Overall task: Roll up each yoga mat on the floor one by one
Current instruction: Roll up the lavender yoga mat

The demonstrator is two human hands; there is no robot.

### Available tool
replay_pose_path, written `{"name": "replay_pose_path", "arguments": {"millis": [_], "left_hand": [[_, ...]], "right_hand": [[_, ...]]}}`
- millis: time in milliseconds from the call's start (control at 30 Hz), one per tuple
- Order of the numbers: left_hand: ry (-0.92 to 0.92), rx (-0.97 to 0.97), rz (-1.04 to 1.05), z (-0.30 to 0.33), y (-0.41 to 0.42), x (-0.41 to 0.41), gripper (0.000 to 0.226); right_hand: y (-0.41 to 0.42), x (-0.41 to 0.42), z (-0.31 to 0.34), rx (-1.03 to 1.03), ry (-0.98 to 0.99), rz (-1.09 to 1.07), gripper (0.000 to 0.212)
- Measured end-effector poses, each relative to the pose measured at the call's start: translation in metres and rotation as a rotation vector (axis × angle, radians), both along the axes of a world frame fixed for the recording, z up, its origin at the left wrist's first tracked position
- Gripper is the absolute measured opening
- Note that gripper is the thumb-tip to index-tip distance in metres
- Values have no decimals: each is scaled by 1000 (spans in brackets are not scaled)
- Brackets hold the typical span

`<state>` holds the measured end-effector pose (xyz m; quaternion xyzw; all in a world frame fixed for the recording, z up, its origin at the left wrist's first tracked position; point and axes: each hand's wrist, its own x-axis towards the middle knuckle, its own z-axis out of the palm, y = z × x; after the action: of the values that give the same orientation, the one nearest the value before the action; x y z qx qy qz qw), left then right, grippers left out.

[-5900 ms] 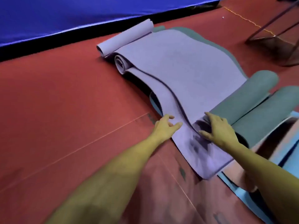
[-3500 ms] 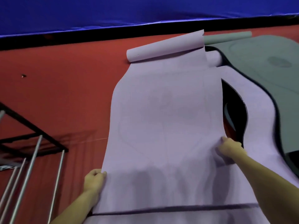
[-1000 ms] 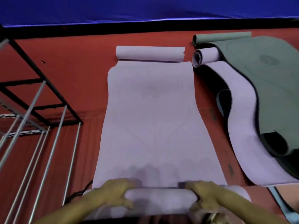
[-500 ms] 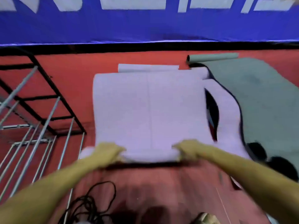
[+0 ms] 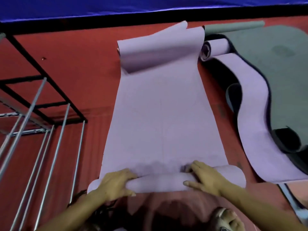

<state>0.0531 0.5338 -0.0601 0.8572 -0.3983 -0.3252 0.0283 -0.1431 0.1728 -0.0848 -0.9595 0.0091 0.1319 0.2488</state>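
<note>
Both hands grip the rolled near end of the lilac mat [image 5: 160,114]: left hand [image 5: 115,185] and right hand [image 5: 206,179] curl over the roll, which is lower than half a second ago. It lies on red floor [image 5: 75,72] below a blue banner [image 5: 83,5]. A metal rack [image 5: 41,114] stands left; a second lilac mat [image 5: 250,114] and a green mat [image 5: 275,72] lie right.

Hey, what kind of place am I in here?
Probably a gym or sports hall: red sports flooring, several foam yoga mats, such as the lilac one being rolled, and a blue banner along the wall.
</note>
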Motion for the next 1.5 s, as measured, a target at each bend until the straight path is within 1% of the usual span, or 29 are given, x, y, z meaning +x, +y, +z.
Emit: {"name": "replay_pose_path", "arguments": {"millis": [33, 67, 133, 167, 233, 300, 367, 433, 533, 600, 667, 733, 800, 867, 933, 1000, 1033, 1100, 1167, 1200, 1333, 1433, 1500], "left_hand": [[10, -10, -8, -3, 3, -6, 56], [12, -22, -10, -6, 5, -12, 63], [37, -74, 13, -9, 7, -19, 76], [55, -104, 22, -9, 8, -21, 77], [75, -154, 48, -5, 9, -21, 69], [75, -157, 47, -2, 10, -20, 50], [67, -141, 24, -4, 8, -21, 37], [26, -126, 6, -12, 5, -25, 38], [-60, -143, -12, -29, 1, -34, 38], [-14, -171, 67, -39, 5, -40, 40], [26, -198, 94, -48, 9, -45, 41], [8, -215, 63, -55, 12, -52, 38], [-5, -240, 59, -61, 18, -61, 47], [-15, -265, 92, -63, 27, -67, 50], [-10, -277, 92, -60, 32, -71, 44], [35, -310, 107, -58, 32, -75, 35], [60, -316, 150, -57, 30, -76, 31], [70, -320, 246, -56, 25, -76, 27], [99, -323, 287, -58, 21, -73, 27], [112, -323, 288, -61, 21, -72, 29], [151, -345, 254, -73, 28, -68, 33], [131, -373, 250, -76, 32, -66, 27], [118, -394, 255, -75, 32, -65, 27]], "right_hand": [[4, -8, -3, 31, -21, 0, 54], [6, -15, -8, 55, -31, 3, 51], [9, -26, -15, 74, -36, 8, 49], [9, -28, -16, 63, -42, -7, 50], [9, -27, -14, 42, -25, -66, 51], [12, -25, -11, 41, 12, -96, 52], [16, -23, -12, 39, 42, -102, 54], [18, -28, -18, 54, 48, -115, 54], [19, -48, -32, 137, -43, -103, 51], [21, -65, -41, 178, -96, -86, 41], [26, -77, -51, 127, -118, -71, 30], [35, -84, -59, 0, -134, -88, 23], [45, -91, -68, -79, -155, -119, 20], [54, -97, -76, -73, -173, -145, 24], [60, -102, -84, -60, -217, -148, 29], [64, -106, -86, -74, -257, -155, 27], [66, -108, -85, -85, -272, -163, 26], [70, -108, -75, -173, -262, -183, 27], [73, -108, -66, -293, -232, -189, 30], [74, -108, -63, -320, -216, -204, 30], [77, -106, -64, -339, -152, -272, 29], [78, -106, -67, -280, -103, -312, 29], [74, -106, -66, -232, -56, -310, 30]]}}
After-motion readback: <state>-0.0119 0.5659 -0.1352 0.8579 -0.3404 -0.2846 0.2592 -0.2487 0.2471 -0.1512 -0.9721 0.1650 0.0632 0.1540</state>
